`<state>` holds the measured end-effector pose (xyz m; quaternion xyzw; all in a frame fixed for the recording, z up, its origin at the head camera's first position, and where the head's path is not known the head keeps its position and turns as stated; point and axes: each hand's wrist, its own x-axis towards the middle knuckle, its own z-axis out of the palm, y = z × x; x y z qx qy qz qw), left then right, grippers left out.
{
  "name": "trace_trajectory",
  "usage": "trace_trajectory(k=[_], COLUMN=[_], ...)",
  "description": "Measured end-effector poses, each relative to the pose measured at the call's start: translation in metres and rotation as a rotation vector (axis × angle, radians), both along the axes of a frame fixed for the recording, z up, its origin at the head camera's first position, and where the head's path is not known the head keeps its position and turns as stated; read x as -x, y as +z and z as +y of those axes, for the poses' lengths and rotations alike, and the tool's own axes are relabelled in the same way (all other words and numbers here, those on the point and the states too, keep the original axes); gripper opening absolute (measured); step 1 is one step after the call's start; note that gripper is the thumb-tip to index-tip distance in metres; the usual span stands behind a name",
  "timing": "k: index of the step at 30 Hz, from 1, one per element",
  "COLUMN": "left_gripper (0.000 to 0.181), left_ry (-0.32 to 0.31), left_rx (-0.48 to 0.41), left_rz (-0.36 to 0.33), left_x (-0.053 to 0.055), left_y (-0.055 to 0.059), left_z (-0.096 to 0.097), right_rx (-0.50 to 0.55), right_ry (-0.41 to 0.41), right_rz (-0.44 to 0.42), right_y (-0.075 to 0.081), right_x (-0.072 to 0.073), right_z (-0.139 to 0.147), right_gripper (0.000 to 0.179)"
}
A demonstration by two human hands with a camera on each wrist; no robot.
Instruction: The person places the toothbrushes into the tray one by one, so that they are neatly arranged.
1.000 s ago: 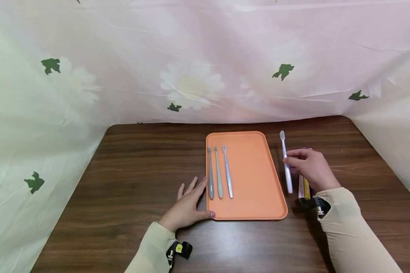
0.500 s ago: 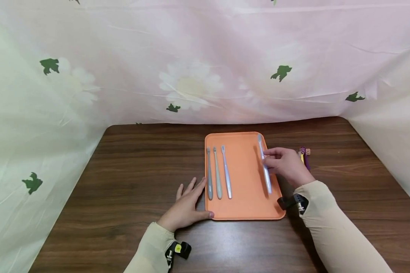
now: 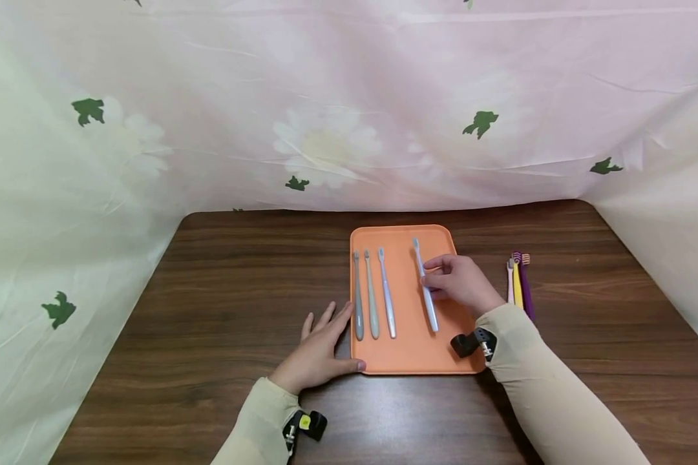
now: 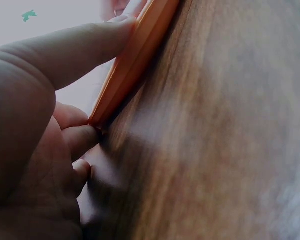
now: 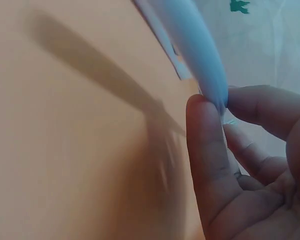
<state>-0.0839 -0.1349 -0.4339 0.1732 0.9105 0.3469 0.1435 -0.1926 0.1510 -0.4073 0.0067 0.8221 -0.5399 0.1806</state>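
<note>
My right hand (image 3: pixel 458 281) pinches a pale blue toothbrush (image 3: pixel 428 302) between thumb and fingers, above the orange tray (image 3: pixel 407 358). The right wrist view shows the brush handle (image 5: pixel 195 47) raised, its shadow falling on the tray. Three toothbrushes lie side by side along the tray's left part: a dark grey one (image 3: pixel 358 303), a grey-green one (image 3: pixel 371 297) and a pale lilac-blue one (image 3: pixel 387 297). At the tray's lower left edge rests my left hand (image 3: pixel 317 355), fingers spread. Its thumb (image 4: pixel 90 50) lies on the rim in the left wrist view.
Right of the tray, a white-pink toothbrush (image 3: pixel 510 281), a yellow one (image 3: pixel 518 284) and a purple one (image 3: pixel 526 290) lie close together on the dark wooden table (image 3: pixel 238 290), partly behind my right sleeve. A floral curtain (image 3: pixel 326 97) borders the table's back and sides.
My right hand has carried the pale blue toothbrush leftward from beside the tray to over its middle. The brushes at the right came into view. The left hand stays put.
</note>
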Motion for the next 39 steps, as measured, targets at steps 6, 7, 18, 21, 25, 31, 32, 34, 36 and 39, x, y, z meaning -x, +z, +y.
trace_trajectory(k=[6, 7, 18, 21, 25, 31, 32, 34, 36, 39], left_gripper=[0.101, 0.101, 0.102, 0.101, 0.101, 0.101, 0.101, 0.101, 0.101, 0.101], left_ry=[0.004, 0.005, 0.008, 0.008, 0.008, 0.005, 0.005, 0.005, 0.004, 0.002], left_rx=[0.002, 0.002, 0.009, 0.003, 0.001, 0.006, 0.007, 0.007, 0.008, 0.005], left_rz=[-0.001, -0.004, -0.009, -0.01, -0.012, -0.005, -0.004, -0.004, -0.001, 0.002], left_x=[0.0, 0.0, 0.0, 0.0, 0.0, 0.001, 0.001, 0.001, 0.001, 0.001], left_y=[0.0, 0.0, -0.002, -0.002, -0.002, -0.003, -0.003, -0.003, -0.003, -0.003], left_z=[0.001, 0.001, 0.0, 0.0, 0.0, 0.001, 0.001, 0.001, 0.001, 0.0], right_rx=[-0.006, -0.002, 0.009, -0.008, -0.029, -0.076, -0.085, -0.103, -0.114, -0.125], right_ry=[0.021, 0.025, 0.053, 0.056, 0.053, 0.061, 0.063, 0.067, 0.067, 0.071], right_rz=[0.011, 0.012, -0.006, -0.007, -0.014, -0.006, -0.004, 0.0, 0.0, 0.003], right_y=[-0.003, -0.003, -0.005, -0.006, -0.006, -0.006, -0.006, -0.006, -0.006, -0.007], right_x=[0.002, 0.002, 0.004, 0.004, 0.005, 0.005, 0.005, 0.005, 0.006, 0.006], right_z=[-0.007, -0.008, -0.022, -0.024, -0.026, -0.029, -0.029, -0.031, -0.031, -0.032], right_gripper=[0.033, 0.033, 0.03, 0.029, 0.028, 0.026, 0.025, 0.025, 0.025, 0.024])
